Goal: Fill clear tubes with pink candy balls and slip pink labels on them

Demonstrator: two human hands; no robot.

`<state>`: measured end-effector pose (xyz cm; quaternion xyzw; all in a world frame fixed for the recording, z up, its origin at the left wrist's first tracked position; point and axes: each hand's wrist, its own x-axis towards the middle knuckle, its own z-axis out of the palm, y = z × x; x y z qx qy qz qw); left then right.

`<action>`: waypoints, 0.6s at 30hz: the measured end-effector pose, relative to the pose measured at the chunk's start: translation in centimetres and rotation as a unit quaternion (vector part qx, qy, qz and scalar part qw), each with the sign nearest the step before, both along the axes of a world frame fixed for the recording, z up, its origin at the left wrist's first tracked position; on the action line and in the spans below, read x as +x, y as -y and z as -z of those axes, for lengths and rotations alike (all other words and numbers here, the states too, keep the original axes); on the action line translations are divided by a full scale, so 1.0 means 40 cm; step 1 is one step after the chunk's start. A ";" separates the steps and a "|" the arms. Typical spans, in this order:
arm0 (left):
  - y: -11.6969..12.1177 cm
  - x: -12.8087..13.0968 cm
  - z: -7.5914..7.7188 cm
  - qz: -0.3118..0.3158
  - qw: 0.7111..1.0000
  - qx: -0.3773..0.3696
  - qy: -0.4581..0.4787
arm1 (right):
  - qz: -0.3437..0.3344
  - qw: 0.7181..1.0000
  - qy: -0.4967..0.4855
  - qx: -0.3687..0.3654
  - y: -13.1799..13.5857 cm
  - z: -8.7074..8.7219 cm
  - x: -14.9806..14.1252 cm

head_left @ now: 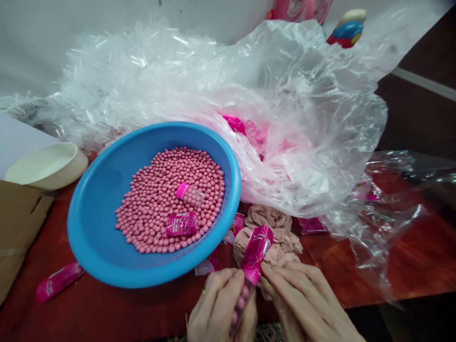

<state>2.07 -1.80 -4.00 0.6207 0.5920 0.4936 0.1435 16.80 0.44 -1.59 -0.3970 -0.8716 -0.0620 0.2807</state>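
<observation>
"Which step do I have in hand?"

"Sleeving, I judge. At the near side, my left hand (pixel 218 304) curls its fingers firmly around a clear tube (pixel 242 297) filled with pink beads (pixel 241 303); a printed magenta sleeve (pixel 257 249) covers the tube's far end."

"And my right?"

"On my feed, the right hand (pixel 302 297) has its fingers straight and close together, foremost tips at the sleeve's near edge. I can't tell whether they pinch it."

"So what does the next move call for?"

"A steady left hold, I think, and a light, even draw of the sleeve toward me; such thin film could crease. And I'd stay clear of the blue basin (pixel 142 281) on the left: a capped vial (pixel 191 194) lies on its bead heap (pixel 156 209)."
</observation>
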 end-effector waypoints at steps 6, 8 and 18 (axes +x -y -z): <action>-0.009 0.010 0.014 -0.028 0.998 0.043 -0.045 | 0.119 0.990 -0.054 0.054 0.009 0.022 -0.062; -0.011 0.017 0.017 -0.027 0.998 0.044 -0.034 | 0.118 0.990 -0.061 0.046 0.005 0.034 -0.075; -0.019 0.020 0.037 0.000 0.999 0.018 -0.036 | 0.124 0.986 -0.108 -0.025 -0.022 0.073 -0.100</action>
